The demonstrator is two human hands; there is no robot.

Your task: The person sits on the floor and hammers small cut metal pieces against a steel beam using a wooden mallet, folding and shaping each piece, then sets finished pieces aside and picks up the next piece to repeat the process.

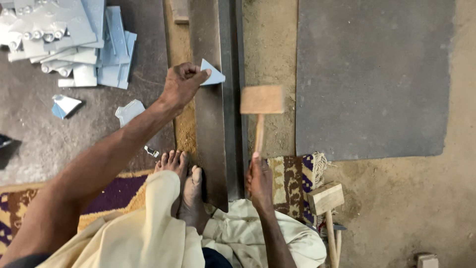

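Grip: left hand (181,84) pinches a pale blue sheet piece (213,74) on the steel beam (210,129); right hand (259,179) clenches the raised wooden mallet (261,101).
Risk: an off-line blow could strike the thumb or skid the piece.

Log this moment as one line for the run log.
left hand: holds small metal sheet on steel bar | right hand: grips wooden mallet, raised | spare mallet on floor

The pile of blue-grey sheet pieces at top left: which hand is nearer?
Left. The left hand pinches a small sheet piece just right of the pile; the right hand grips a mallet further right and lower.
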